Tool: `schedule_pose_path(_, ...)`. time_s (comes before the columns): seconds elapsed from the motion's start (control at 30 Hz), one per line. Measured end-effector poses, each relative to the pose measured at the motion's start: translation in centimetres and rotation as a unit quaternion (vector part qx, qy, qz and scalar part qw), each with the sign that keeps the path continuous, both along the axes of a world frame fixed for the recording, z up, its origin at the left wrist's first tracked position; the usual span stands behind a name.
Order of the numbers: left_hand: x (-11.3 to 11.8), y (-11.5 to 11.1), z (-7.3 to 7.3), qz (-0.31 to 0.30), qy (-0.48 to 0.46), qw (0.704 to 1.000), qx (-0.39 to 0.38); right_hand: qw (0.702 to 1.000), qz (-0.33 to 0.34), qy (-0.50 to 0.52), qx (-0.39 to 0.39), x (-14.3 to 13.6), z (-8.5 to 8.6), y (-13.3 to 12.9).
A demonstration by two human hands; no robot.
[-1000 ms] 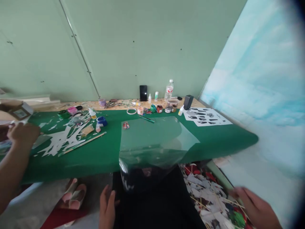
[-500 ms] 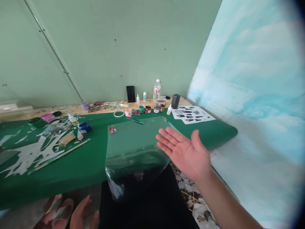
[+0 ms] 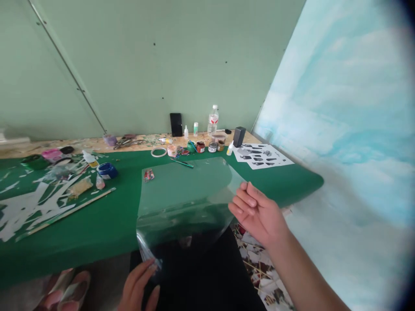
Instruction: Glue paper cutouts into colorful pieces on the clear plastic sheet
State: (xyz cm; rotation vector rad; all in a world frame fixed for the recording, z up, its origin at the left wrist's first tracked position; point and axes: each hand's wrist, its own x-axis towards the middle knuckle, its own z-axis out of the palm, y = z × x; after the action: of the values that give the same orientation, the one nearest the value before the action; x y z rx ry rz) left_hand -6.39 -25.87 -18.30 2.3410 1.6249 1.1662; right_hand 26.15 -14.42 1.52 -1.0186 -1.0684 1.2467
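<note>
A clear plastic sheet [image 3: 184,185] lies over the green tabletop, its near end bending down over the front edge above my dark-clothed lap. My right hand [image 3: 259,211] is closed at the sheet's right edge, thumb against the curled fingers, and the film runs up to this pinch. Low in the view, my left hand [image 3: 139,287] has its fingertips at the sheet's drooping near-left corner, with the thumb held apart. A small red patterned packet [image 3: 149,175] shows at the sheet's far-left corner. Just beyond the far edge lies a thin green pen-like tool [image 3: 182,163].
Paint jars [image 3: 200,147], small glue bottles and a water bottle [image 3: 213,121] stand along the back. White paper scraps [image 3: 22,207], a blue jar [image 3: 107,170] and a long stick [image 3: 65,214] lie left. Printed sheets [image 3: 262,155] lie right, beside a black box [image 3: 239,137].
My right hand has gone from spread, palm up, to closed at the sheet's edge. My left hand has risen rightward to the sheet's near-left corner. The view has shifted slightly.
</note>
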Motion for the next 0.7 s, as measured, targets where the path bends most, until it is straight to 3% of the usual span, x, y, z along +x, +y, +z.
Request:
schedule_pose_path(0.07, 0.9, 3.1, 2.8, -0.016, 0.005, 0.999, 0.030, 0.988, -0.086, -0.127, 0.031, 0.8, -1.8, 1.6)
schedule_pose_path(0.13, 1.2, 6.7, 5.2, 0.047, -0.030, 0.996, 0.071, 0.949, -0.120, -0.282, 0.069, 1.4, -3.5, 3.7)
schedule_pose_path(0.23, 0.3, 12.0, 7.1, 0.156, -0.048, 0.984, 0.072, 0.902, -0.022, -0.423, 0.081, 1.0, -5.3, 7.7)
schedule_pose_path(0.33, -0.9, 15.7, 6.9, 0.198, -0.025, 0.980, 0.024, 0.871, 0.037, -0.484, 0.077, -1.6, -6.1, 12.6)
schedule_pose_path(0.4, -1.2, 16.8, 6.3, 0.200, 0.025, 0.980, 0.006, 0.847, 0.014, -0.519, 0.114, -4.1, -6.6, 16.2)
schedule_pose_path(0.53, -0.8, 16.7, 5.9, 0.136, 0.136, 0.980, 0.041, 0.773, 0.016, -0.612, 0.165, -9.3, -8.4, 21.9)
schedule_pose_path(0.6, -0.7, 16.4, 6.0, 0.123, 0.137, 0.981, 0.062, 0.756, 0.013, -0.635, 0.159, -11.0, -9.7, 23.3)
schedule_pose_path(0.7, -0.8, 16.0, 6.2, 0.107, 0.124, 0.984, 0.068, 0.758, 0.001, -0.632, 0.162, -11.9, -11.3, 23.6)
